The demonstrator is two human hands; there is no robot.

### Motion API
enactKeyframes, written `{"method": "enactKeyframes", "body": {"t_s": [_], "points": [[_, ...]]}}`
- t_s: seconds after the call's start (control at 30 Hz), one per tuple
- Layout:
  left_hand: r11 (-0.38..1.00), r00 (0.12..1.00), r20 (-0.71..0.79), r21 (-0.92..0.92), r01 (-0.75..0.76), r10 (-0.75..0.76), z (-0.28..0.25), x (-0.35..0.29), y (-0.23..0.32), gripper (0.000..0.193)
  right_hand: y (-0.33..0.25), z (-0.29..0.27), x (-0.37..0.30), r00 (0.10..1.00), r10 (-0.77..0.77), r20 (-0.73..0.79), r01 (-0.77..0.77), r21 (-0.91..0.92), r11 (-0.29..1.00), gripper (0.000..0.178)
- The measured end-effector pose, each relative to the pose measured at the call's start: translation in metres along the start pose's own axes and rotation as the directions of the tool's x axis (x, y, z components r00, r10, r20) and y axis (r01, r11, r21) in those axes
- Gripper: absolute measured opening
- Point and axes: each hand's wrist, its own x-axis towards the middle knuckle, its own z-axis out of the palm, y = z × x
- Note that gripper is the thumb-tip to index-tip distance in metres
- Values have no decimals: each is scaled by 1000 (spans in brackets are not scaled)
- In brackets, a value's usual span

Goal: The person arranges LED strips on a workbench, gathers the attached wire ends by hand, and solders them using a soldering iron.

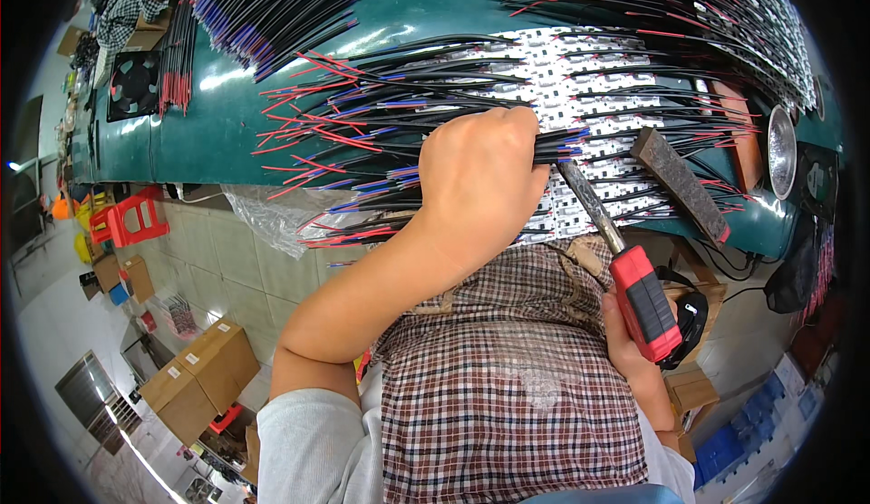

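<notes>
My left hand (480,173) is closed around a bundle of black wires (557,148) whose blue and red ends stick out to the right of the fist. Below it lies a white panel of small circuit boards (544,60), with black wires fanning out on both sides. In my right hand (623,336), at the lower right, is a soldering iron (645,305) with a red and black handle. Its metal shaft points up and left, and the tip is close to the wire ends; I cannot tell whether they touch. A dark rectangular bar (680,182) lies across the panel's right side.
On the green table (399,5) lie bundles of black wires (272,5) at the far left and more wired boards (752,24) at the far right. A metal bowl (781,152) stands at the right. A red stool (136,218) and cardboard boxes (201,377) are on the left.
</notes>
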Motion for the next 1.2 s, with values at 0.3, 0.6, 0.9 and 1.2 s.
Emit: {"method": "enactKeyframes", "body": {"t_s": [0.3,0.6,0.9,1.2], "points": [[1000,1000,-20,4,-16,16,2,0,1,26,-1,1,0,1000,18,-19,-18,12,1000,19],[1000,1000,-15,-1,-9,9,3,0,0,22,13,3,-28,983,163,-87,-159,52,986,17],[995,999,39,-98,2,1,-6,5,-5,17,17,1,-34,971,224,-84,-219,66,974,17],[992,972,-214,-67,-109,92,-31,1,8,23,16,-5,-42,969,238,-69,-237,20,971,20]]}}
